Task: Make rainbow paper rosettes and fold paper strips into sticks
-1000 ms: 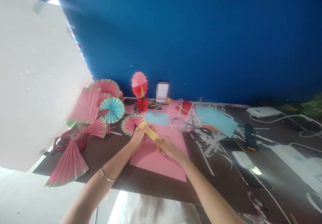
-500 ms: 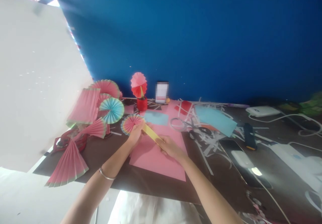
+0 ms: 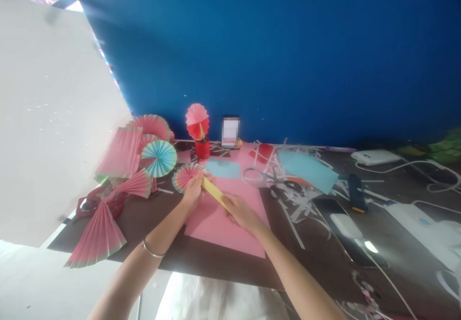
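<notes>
A narrow yellow paper strip (image 3: 213,191) slants between my two hands. My left hand (image 3: 194,188) is closed on its upper left end, and my right hand (image 3: 238,208) pinches the lower right end. Both hands are above a pink paper sheet (image 3: 226,236) that lies flat on the dark table. Just behind my left hand is a round pleated paper fan (image 3: 184,176) in pink with a pale edge, partly covered by the hand. A light blue piece of paper (image 3: 223,168) lies at the back of the pink sheet.
Pleated pink fans (image 3: 99,238) and a blue pleated rosette (image 3: 159,159) stand at left. A red cup (image 3: 202,149) holds a paper flower (image 3: 197,121). Scissors (image 3: 257,177), white paper strips (image 3: 306,207), blue paper (image 3: 309,171), a phone (image 3: 333,209) and cables lie at right.
My right hand has shifted slightly left along with the yellow strip. My left hand keeps its hold, and the objects on the table stay as they were.
</notes>
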A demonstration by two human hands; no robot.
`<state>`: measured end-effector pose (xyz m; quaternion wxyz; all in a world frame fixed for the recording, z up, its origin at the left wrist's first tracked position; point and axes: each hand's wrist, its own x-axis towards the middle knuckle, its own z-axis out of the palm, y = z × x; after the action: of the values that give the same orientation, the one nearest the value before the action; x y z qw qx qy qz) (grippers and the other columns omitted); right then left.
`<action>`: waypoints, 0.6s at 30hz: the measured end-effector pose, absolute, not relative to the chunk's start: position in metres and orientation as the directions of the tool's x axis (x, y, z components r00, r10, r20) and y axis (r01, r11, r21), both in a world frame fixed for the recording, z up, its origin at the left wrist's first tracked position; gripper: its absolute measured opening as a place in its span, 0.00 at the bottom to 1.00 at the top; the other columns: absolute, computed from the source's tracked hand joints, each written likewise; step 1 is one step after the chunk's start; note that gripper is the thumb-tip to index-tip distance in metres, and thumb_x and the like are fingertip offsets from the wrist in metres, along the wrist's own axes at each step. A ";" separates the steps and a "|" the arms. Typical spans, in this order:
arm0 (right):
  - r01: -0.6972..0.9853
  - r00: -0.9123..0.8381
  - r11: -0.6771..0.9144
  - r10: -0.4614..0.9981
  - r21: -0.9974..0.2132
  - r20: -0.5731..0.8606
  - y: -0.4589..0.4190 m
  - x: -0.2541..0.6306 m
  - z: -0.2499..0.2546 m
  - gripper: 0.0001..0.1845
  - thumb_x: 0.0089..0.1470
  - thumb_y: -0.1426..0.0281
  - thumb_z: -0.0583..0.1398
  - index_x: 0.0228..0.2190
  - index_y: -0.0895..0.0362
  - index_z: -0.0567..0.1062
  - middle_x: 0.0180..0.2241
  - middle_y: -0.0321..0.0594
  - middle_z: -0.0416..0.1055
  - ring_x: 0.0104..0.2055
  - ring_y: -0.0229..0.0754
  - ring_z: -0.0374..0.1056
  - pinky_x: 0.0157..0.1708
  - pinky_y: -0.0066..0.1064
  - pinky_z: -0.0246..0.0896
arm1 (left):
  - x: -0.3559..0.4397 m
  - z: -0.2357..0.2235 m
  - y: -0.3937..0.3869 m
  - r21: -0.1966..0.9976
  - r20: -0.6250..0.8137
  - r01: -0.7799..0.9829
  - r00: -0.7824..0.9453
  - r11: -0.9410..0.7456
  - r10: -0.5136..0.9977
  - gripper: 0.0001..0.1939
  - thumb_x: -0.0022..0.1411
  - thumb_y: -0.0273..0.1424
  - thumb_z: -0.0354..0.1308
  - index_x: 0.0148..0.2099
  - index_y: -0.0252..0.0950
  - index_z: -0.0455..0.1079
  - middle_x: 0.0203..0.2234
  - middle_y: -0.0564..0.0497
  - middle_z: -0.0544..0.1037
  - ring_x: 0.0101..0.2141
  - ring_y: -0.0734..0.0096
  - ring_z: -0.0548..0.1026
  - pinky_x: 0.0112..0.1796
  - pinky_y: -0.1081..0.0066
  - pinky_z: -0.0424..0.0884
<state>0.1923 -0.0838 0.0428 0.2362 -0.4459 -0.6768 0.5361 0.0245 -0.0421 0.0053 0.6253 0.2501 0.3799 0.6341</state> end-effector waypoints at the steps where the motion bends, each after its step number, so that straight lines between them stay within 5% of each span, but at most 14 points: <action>1: 0.347 -0.472 0.015 0.867 -0.938 -0.160 -0.083 0.193 0.041 0.23 0.55 0.52 0.46 0.31 0.58 0.67 0.16 0.30 0.60 0.13 0.31 0.54 0.12 0.22 0.45 | 0.025 0.007 -0.044 0.774 -0.151 -0.627 -0.056 0.083 0.987 0.19 0.53 0.43 0.59 0.39 0.32 0.72 0.33 0.44 0.79 0.42 0.59 0.75 0.47 0.61 0.69; 4: 0.324 -0.423 -0.012 0.893 -0.946 -0.156 -0.082 0.193 0.037 0.23 0.55 0.52 0.47 0.25 0.57 0.65 0.15 0.30 0.59 0.12 0.29 0.52 0.10 0.21 0.44 | 0.028 0.012 -0.051 0.736 -0.096 -0.667 0.074 0.121 0.993 0.18 0.51 0.39 0.62 0.43 0.36 0.72 0.41 0.45 0.77 0.45 0.60 0.74 0.49 0.62 0.66; 7: 0.296 -0.429 -0.032 0.889 -0.955 -0.163 -0.081 0.193 0.034 0.25 0.54 0.50 0.47 0.22 0.57 0.63 0.16 0.31 0.59 0.11 0.29 0.51 0.10 0.21 0.44 | 0.033 0.012 -0.057 0.754 -0.111 -0.632 0.145 0.178 0.983 0.18 0.48 0.33 0.66 0.42 0.33 0.72 0.39 0.44 0.77 0.42 0.60 0.75 0.49 0.61 0.66; 18: 0.322 -0.391 -0.016 0.908 -0.946 -0.148 -0.081 0.190 0.033 0.21 0.55 0.54 0.47 0.22 0.56 0.62 0.13 0.31 0.60 0.12 0.31 0.55 0.12 0.22 0.47 | 0.029 0.012 -0.049 0.773 -0.129 -0.629 -0.024 0.086 0.991 0.16 0.46 0.34 0.66 0.38 0.31 0.74 0.35 0.45 0.78 0.38 0.66 0.76 0.47 0.65 0.68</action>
<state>0.1899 -0.0811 0.0328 0.2769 -0.4774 -0.6445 0.5292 0.0286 -0.0489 0.0118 0.6488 0.2593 0.3493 0.6243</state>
